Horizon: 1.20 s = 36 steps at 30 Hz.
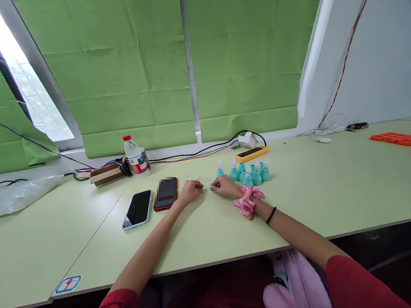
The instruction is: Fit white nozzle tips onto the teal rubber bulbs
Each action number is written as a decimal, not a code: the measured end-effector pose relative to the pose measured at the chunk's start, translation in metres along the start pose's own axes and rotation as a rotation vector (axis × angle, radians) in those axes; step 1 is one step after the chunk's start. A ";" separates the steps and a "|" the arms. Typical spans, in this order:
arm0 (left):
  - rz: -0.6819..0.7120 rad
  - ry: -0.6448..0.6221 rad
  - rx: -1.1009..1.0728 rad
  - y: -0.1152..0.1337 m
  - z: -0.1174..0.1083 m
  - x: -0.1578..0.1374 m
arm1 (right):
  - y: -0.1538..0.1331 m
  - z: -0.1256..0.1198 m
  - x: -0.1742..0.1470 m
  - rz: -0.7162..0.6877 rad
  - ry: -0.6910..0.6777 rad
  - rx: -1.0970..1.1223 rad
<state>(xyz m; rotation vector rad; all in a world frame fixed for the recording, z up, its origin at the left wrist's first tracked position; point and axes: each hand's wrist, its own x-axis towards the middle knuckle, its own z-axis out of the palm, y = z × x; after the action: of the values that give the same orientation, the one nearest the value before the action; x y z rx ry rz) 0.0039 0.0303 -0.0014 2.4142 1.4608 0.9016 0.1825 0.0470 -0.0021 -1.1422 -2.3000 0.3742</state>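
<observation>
My left hand (pixel 190 192) rests low over the table with its fingers curled together. A tiny pale bit shows at the fingertips, too small to name. Facing it across a small gap, my right hand (pixel 225 186) is pinched, and whatever lies between its fingers is hidden. Close behind my right hand stand several teal bulb-shaped bottles (pixel 256 177), some topped with clear pointed tips (pixel 234 163). A few small whitish pieces (pixel 197 177) lie on the table just beyond my left hand. A pink scrunchie (pixel 247 201) circles my right wrist.
Left of my left hand lie a red-cased phone (pixel 166 194) and a light-cased phone (pixel 138 209). Farther back are a plastic bottle (pixel 136 157), an open cardboard box (pixel 106 174), cables and a yellow power strip (pixel 252 154). Orange pieces (pixel 399 139) lie far right.
</observation>
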 end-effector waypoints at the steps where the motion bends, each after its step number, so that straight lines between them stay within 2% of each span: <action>1: 0.007 0.006 0.040 0.001 0.000 -0.001 | 0.000 -0.001 0.000 -0.001 -0.001 -0.002; 6: 0.045 -0.032 0.204 0.007 0.003 -0.004 | -0.001 -0.003 -0.001 -0.054 0.004 -0.008; 13: 0.091 -0.105 0.187 0.008 -0.003 -0.003 | -0.001 -0.008 -0.003 -0.207 -0.110 -0.029; 16: 0.087 -0.140 0.124 0.007 -0.008 -0.001 | -0.002 -0.010 -0.004 -0.232 -0.094 -0.056; 20: 0.009 -0.178 -0.015 0.006 -0.015 0.001 | -0.006 -0.010 -0.005 -0.237 -0.174 -0.008; 30: -0.106 -0.135 -0.323 -0.001 -0.019 0.003 | -0.008 -0.009 -0.006 -0.190 -0.187 0.170; 36: -0.111 -0.061 -0.534 0.000 -0.015 0.002 | -0.005 -0.007 -0.004 -0.161 -0.197 0.247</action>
<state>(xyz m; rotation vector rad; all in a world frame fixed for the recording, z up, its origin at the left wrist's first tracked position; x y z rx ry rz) -0.0040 0.0296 0.0116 1.9338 1.1353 1.0251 0.1853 0.0413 0.0045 -0.8250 -2.4109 0.7133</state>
